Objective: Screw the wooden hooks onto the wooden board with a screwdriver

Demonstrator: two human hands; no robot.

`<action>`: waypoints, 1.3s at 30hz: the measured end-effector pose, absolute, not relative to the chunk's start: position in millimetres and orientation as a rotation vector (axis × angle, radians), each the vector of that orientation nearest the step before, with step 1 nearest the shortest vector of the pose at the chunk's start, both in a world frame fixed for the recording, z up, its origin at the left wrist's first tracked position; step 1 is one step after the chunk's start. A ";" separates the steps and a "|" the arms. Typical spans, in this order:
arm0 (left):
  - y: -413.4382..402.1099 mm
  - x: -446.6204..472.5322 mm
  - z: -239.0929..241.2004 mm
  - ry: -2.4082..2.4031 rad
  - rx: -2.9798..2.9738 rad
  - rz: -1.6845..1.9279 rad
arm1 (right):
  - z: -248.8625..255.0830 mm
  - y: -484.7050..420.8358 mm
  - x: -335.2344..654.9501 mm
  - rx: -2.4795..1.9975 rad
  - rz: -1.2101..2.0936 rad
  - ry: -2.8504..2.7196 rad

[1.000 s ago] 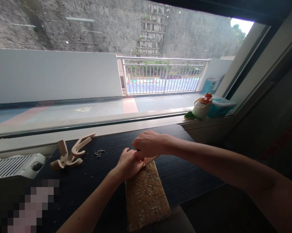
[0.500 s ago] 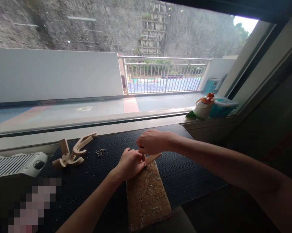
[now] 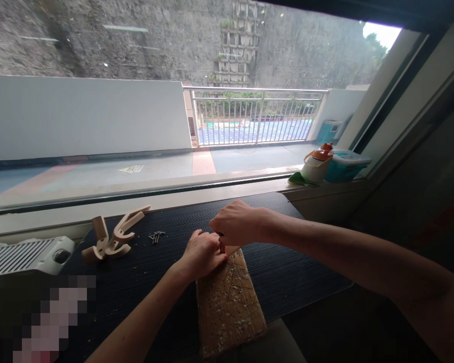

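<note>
My left hand (image 3: 203, 255) is closed at the far end of a worn, hole-marked brown board (image 3: 232, 307), its fingers on a pale wooden piece (image 3: 232, 250) that lies on the board. My right hand (image 3: 235, 222) forms a fist just above and touches the left fingers. From under it a short dark shaft (image 3: 221, 244) points down between the two hands; the rest of it is hidden in the fist, so its kind does not show. Several small metal screws (image 3: 157, 237) lie left of my hands. Farther left are several curved wooden hooks (image 3: 113, 237).
The dark table (image 3: 295, 262) stands against a window sill (image 3: 181, 197). A white bottle with an orange top (image 3: 317, 164), a green cloth (image 3: 301, 178) and a teal box (image 3: 345, 165) are on the sill. A white slatted appliance (image 3: 26, 256) is at the left.
My right fist has turned and shifted slightly, covering more of the pale wooden piece. More of the dark shaft shows between the hands. My left hand stays almost in place.
</note>
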State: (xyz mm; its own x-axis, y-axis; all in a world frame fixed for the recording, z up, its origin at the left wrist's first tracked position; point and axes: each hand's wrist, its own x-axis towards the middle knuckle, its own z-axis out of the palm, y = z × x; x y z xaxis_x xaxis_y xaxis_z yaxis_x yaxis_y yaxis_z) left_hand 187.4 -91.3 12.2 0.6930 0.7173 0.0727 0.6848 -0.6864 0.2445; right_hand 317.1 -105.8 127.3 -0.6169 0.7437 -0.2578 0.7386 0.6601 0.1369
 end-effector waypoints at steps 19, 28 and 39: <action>-93.0 188.4 16.7 1.091 2.725 0.231 | 125.3 -103.8 323.9 1.171 -0.046 2.602; -92.5 189.0 14.9 1.084 2.761 0.230 | 120.1 -101.1 326.2 1.204 -0.051 2.642; -93.5 189.7 14.7 1.084 2.762 0.246 | 118.8 -101.5 324.3 1.223 -0.082 2.646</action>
State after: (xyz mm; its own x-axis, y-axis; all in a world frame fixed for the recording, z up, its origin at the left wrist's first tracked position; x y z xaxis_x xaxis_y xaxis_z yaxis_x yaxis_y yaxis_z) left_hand 189.7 -93.5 14.7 0.7232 0.6844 0.0923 0.6574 -0.7232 0.2118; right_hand 324.3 -101.5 118.8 -0.6273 0.7453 -0.2257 0.7578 0.6510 0.0434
